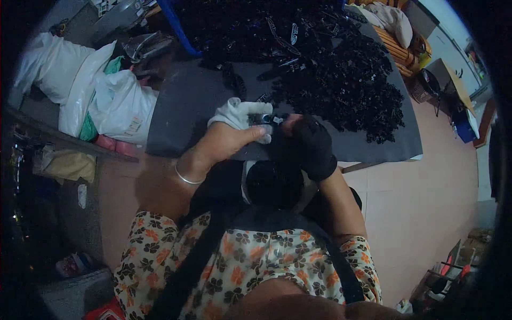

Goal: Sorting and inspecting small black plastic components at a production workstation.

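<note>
Pinching a small dark piece between a bare thumb and white-gloved fingers, the left hand showed over the near part of the grey table, as far as I could make out from my end. The right hand, in a black glove with bare fingertips, was curled close on the other side of that piece, near a small pale bit between the two hands. I could not tell whether the right fingertips actually gripped anything, since the dark glove hid most of them. A plain silvery bangle circled the left wrist. Beyond the hands I had a wide heap of small black parts in view, spread over the far and right portions of the tabletop, with a few loose black parts left of the heap. A blue edge ran along the heap's left side at the far end. To the left of the table I saw stuffed white sacks, and on the far right a wooden slatted piece with a pale cloth lying on it. Nearest my lens, the wearer's flower-patterned shirt filled the bottom, above a tiled floor on the right.
</note>
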The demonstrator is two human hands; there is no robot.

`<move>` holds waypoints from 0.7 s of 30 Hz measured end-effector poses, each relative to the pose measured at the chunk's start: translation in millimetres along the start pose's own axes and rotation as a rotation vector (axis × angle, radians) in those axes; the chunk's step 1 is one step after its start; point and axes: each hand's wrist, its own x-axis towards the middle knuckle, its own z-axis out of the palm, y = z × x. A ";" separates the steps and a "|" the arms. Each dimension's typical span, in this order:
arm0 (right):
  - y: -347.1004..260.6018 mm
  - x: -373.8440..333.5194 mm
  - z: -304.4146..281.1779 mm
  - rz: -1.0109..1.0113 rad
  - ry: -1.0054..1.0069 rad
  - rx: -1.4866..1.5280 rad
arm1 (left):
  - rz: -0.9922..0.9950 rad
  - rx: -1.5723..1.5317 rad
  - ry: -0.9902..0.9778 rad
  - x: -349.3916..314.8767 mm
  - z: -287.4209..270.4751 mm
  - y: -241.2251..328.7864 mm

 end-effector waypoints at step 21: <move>-7.1 1.5 9.8 -0.046 0.007 0.006 | 0.074 0.238 0.198 -17.6 7.2 -4.3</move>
